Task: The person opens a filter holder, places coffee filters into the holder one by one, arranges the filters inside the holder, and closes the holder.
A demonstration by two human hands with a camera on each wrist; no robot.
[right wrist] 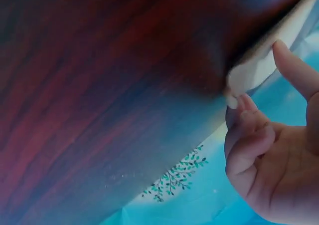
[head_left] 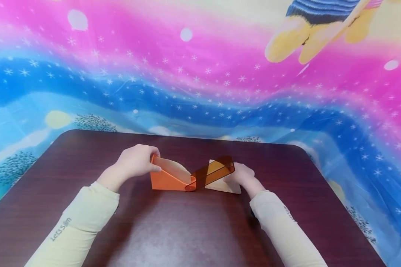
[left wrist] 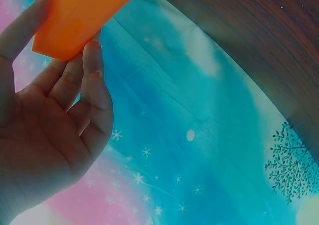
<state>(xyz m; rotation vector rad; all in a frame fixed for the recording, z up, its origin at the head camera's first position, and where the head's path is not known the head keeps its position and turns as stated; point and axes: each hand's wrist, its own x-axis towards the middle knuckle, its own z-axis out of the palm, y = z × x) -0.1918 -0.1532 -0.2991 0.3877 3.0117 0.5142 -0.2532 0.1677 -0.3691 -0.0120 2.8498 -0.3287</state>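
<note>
An orange box (head_left: 168, 181) with sloping sides stands on the table in the head view. Its translucent brown lid (head_left: 217, 168) is swung open to the right on a hinge. Cream paper (head_left: 172, 168) with a curved edge, like coffee filters, shows inside. My left hand (head_left: 135, 160) grips the box's tall left end, thumb on one side and fingers on the other. Behind the lid, my right hand (head_left: 243, 175) pinches a cream stack of coffee filters (head_left: 222, 186), partly covered by the lid. The right wrist view shows the stack (right wrist: 254, 71) between thumb and fingertips.
The dark wood-grain table (head_left: 173, 230) has rounded far corners. A colourful printed cloth (head_left: 194, 100) hangs behind it and along its sides. Light sleeves (head_left: 80, 218) cover both forearms.
</note>
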